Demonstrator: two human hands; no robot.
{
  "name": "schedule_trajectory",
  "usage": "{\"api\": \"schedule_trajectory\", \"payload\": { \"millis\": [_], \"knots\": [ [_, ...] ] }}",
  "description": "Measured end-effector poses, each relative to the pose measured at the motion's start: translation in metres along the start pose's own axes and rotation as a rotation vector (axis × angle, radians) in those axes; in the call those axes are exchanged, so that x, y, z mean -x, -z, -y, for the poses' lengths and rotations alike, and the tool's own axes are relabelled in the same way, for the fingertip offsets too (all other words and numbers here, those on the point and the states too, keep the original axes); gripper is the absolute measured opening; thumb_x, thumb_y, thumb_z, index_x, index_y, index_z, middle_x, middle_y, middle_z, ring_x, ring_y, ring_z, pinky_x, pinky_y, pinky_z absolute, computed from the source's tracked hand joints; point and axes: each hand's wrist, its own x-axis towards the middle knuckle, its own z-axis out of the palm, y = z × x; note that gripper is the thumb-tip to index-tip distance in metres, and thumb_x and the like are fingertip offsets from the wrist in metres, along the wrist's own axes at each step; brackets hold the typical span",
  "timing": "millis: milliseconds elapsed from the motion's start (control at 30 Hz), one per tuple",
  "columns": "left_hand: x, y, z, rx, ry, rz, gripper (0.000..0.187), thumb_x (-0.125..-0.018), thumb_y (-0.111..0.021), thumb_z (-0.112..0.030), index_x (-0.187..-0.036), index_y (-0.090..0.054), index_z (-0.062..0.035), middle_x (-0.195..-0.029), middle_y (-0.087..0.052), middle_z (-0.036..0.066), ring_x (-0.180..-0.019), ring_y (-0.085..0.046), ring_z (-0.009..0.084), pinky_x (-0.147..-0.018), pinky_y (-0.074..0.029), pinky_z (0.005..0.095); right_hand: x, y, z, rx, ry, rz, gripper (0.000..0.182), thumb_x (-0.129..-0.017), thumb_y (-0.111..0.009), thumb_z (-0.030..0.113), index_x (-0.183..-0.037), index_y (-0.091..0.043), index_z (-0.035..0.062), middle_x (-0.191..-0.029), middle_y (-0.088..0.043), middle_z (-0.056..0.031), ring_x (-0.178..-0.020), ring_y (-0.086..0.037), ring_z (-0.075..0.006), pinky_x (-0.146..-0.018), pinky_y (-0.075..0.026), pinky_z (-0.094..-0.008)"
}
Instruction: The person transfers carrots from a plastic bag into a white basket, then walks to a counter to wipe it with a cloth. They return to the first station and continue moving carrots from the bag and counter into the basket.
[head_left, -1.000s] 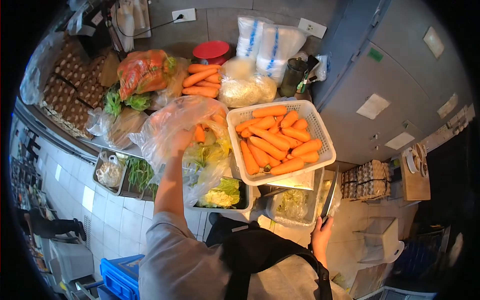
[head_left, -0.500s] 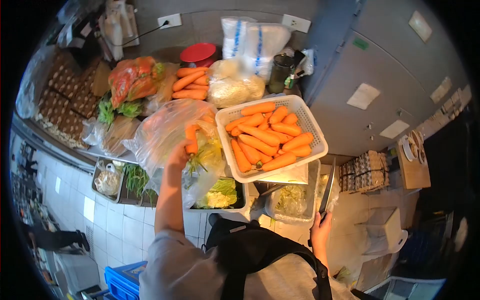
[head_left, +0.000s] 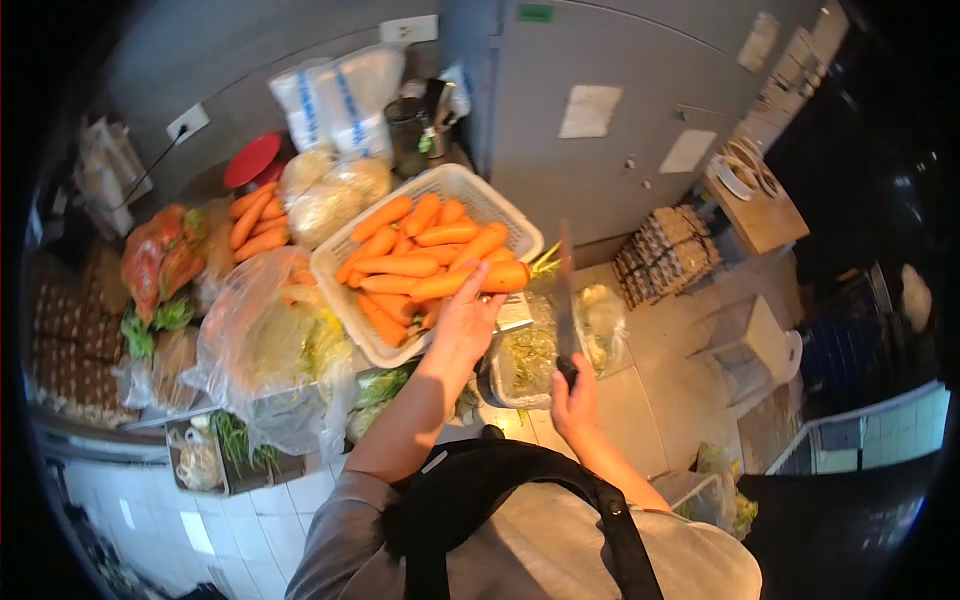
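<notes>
My left hand point(head_left: 468, 318) holds an orange carrot point(head_left: 498, 278) with a short green top, over the near right side of a white basket point(head_left: 535, 240) full of carrots. To the right, my right hand point(head_left: 574, 398) grips the black handle of a knife point(head_left: 566, 310), its long blade pointing up and slightly blurred. The blade is close to the carrot's green end; whether they touch I cannot tell. Left of the basket lies a clear plastic bag point(head_left: 250, 345) with carrots and greenery inside.
A container of green trimmings point(head_left: 528, 362) is below the basket's right side. Bagged noodles point(head_left: 335, 195), a red bowl point(head_left: 255, 160) and white bags point(head_left: 345, 100) stand behind. Egg trays point(head_left: 668, 255) are at the right, beyond the knife.
My left hand has moved right from the plastic bag to the basket's near side with the carrot. The knife is raised nearer to it, and the whole view has turned right.
</notes>
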Motion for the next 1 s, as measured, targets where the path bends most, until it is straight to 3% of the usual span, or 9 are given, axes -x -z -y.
{"api": "schedule_trajectory", "payload": {
  "millis": [33, 133, 333, 400, 433, 533, 767, 867, 1000],
  "knots": [
    [-0.004, 0.002, 0.015, 0.017, 0.055, -0.005, 0.031, -0.08, -0.066, -0.005, -0.106, -0.051, -0.0123, -0.108, -0.054, 0.003, -0.107, -0.052, 0.0194, -0.094, -0.042, 0.04, -0.002, 0.0, 0.001, -0.019, -0.137, 0.082, 0.033, -0.086, -0.057, 0.016, -0.114, -0.047, 0.0031, -0.092, -0.058, -0.0218, -0.082, -0.059, -0.0387, -0.069, -0.047, -0.0401],
    [-0.006, 0.002, 0.04, -0.01, 0.109, -0.036, 0.028, -0.08, -0.066, -0.006, -0.103, -0.052, -0.0127, -0.104, -0.054, 0.002, -0.104, -0.053, 0.0184, -0.092, -0.043, 0.0401, -0.004, 0.006, -0.006, 0.07, -0.202, 0.128, 0.035, -0.085, -0.057, 0.016, -0.116, -0.044, 0.0027, -0.087, -0.058, -0.0205, -0.075, -0.059, -0.0381, -0.065, -0.047, -0.0394],
    [-0.009, 0.0, 0.057, 0.012, 0.178, -0.028, 0.027, -0.08, -0.066, -0.007, -0.102, -0.052, -0.0116, -0.103, -0.054, 0.004, -0.103, -0.054, 0.0188, -0.087, -0.047, 0.0381, -0.009, 0.016, -0.015, -0.285, 0.047, -0.249, 0.039, -0.085, -0.057, 0.015, -0.118, -0.041, 0.0002, -0.089, -0.058, -0.0218, -0.072, -0.059, -0.0366, -0.065, -0.047, -0.0376],
    [-0.005, -0.006, 0.06, 0.015, 0.192, -0.013, 0.023, -0.081, -0.064, -0.008, -0.102, -0.053, -0.0104, -0.103, -0.055, 0.005, -0.103, -0.055, 0.0198, -0.086, -0.049, 0.0378, -0.023, 0.018, -0.004, 0.142, -0.057, -0.043, 0.038, -0.086, -0.057, 0.019, -0.116, -0.041, 0.001, -0.092, -0.058, -0.0265, -0.077, -0.059, -0.0412, -0.066, -0.047, -0.043],
    [-0.004, -0.009, 0.061, 0.007, 0.194, 0.018, 0.024, -0.082, -0.063, -0.008, -0.103, -0.053, -0.0105, -0.103, -0.055, 0.005, -0.103, -0.055, 0.0198, -0.087, -0.049, 0.0382, -0.021, 0.013, -0.016, 0.177, -0.253, 0.156, 0.036, -0.087, -0.056, 0.022, -0.114, -0.042, 0.0018, -0.092, -0.058, -0.0295, -0.081, -0.057, -0.0446, -0.067, -0.046, -0.0481],
    [-0.009, -0.017, 0.053, -0.015, 0.142, 0.072, 0.026, -0.083, -0.062, -0.007, -0.106, -0.051, -0.0107, -0.105, -0.054, 0.005, -0.104, -0.055, 0.02, -0.088, -0.049, 0.0396, 0.013, 0.001, -0.04, 0.172, -0.375, 0.31, 0.036, -0.087, -0.055, 0.023, -0.113, -0.042, 0.0024, -0.087, -0.058, -0.0292, -0.081, -0.056, -0.0459, -0.067, -0.045, -0.0498],
    [-0.064, -0.02, 0.006, -0.072, 0.116, -0.216, 0.035, -0.088, -0.057, -0.013, -0.118, -0.043, -0.0015, -0.117, -0.049, 0.015, -0.112, -0.049, 0.028, -0.096, -0.043, 0.0404, -0.002, 0.008, -0.058, 0.162, -0.384, 0.241, 0.032, -0.089, -0.052, 0.02, -0.113, -0.043, 0.0026, -0.088, -0.059, -0.0257, -0.08, -0.056, -0.0447, -0.067, -0.044, -0.0467],
    [-0.07, -0.009, -0.019, -0.155, -0.023, -0.052, 0.04, -0.088, -0.057, -0.013, -0.122, -0.042, 0.0008, -0.119, -0.047, 0.017, -0.114, -0.047, 0.0278, -0.096, -0.042, 0.0386, -0.006, 0.01, -0.064, 0.157, -0.37, 0.202, 0.033, -0.09, -0.052, 0.02, -0.115, -0.042, 0.0029, -0.087, -0.059, -0.0248, -0.079, -0.057, -0.0432, -0.067, -0.044, -0.0448],
    [-0.031, -0.01, -0.066, -0.315, -0.266, -0.119, 0.033, -0.085, -0.057, -0.008, -0.117, -0.05, -0.0021, -0.116, -0.05, 0.012, -0.108, -0.05, 0.0236, -0.089, -0.043, 0.0332, 0.003, 0.004, -0.081, 0.139, -0.493, 0.252, 0.034, -0.09, -0.052, 0.021, -0.118, -0.042, 0.0038, -0.084, -0.058, -0.0244, -0.076, -0.058, -0.0409, -0.066, -0.044, -0.0427]
  ]
}}
